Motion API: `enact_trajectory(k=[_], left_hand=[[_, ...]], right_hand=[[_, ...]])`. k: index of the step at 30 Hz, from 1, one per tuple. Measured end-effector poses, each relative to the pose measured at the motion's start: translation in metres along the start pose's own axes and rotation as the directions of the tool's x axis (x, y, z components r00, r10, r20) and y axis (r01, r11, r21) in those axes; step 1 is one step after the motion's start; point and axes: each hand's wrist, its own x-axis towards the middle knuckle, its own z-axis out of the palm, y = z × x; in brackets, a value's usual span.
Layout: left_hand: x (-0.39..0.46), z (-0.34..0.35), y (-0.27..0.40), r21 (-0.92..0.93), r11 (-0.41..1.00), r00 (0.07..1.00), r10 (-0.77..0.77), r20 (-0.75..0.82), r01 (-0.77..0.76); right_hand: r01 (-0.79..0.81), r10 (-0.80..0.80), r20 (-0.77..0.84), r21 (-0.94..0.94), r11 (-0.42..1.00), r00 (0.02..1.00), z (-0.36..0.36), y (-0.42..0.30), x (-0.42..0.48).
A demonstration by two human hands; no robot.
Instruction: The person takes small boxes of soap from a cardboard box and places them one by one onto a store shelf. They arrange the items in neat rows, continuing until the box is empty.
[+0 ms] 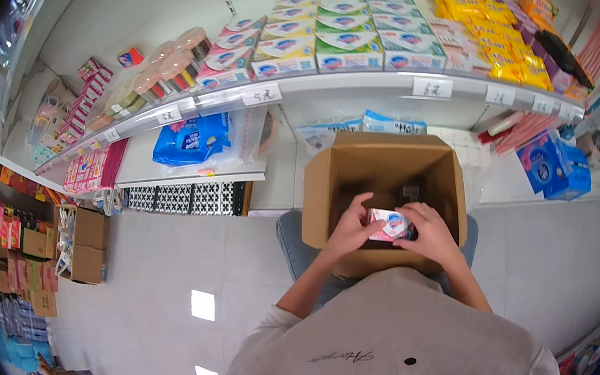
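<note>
Between both hands is a small pink and white soap box [390,222], held over the mouth of an open cardboard carton [325,201]. My left hand [353,228] grips its left end, thumb on the near side. Around its right end curl the fingers of my right hand [427,230], which wears a ring. The carton rests at my lap, its flaps spread; a strip of clear tape [410,191] shows on the dark inside. What lies deeper in it is hidden by my hands.
Ahead, a white shelf [342,79] carries rows of boxed soap [348,45], yellow packs [498,39] and lidded cups [176,61]. Below sit blue packages [192,139] at left and more blue packs [553,166] at right. Another carton [86,240] stands on the tiled floor [172,263].
</note>
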Motion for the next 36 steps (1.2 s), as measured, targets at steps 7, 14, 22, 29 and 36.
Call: enact_trajectory(k=[7, 14, 22, 29, 36], left_hand=[[-0.017, 0.011, 0.002, -0.212, 0.976, 0.983, 0.005, -0.182, -0.044], [-0.029, 0.009, 0.019, 0.422, 0.906, 0.998, 0.006, 0.055, -0.028], [-0.033, 0.015, 0.007, 0.590, 0.792, 0.984, 0.076, 0.159, -0.156], [-0.030, 0.013, -0.001, 0.573, 0.797, 0.978, 0.100, 0.183, -0.189], [-0.029, 0.014, -0.005, 0.562, 0.807, 0.974, 0.074, 0.212, -0.183]], right_hand=[[0.125, -0.042, 0.385, -0.192, 0.973, 0.922, -0.068, -0.032, 0.072], [0.414, -0.411, 0.176, 0.025, 0.910, 0.894, -0.188, -0.108, 0.211], [0.450, -0.448, 0.048, -0.076, 0.890, 0.893, -0.152, -0.128, 0.477], [0.355, -0.342, 0.096, -0.179, 0.918, 0.935, -0.081, -0.074, 0.583], [0.257, -0.234, 0.183, -0.112, 0.960, 0.955, -0.056, -0.074, 0.579]])
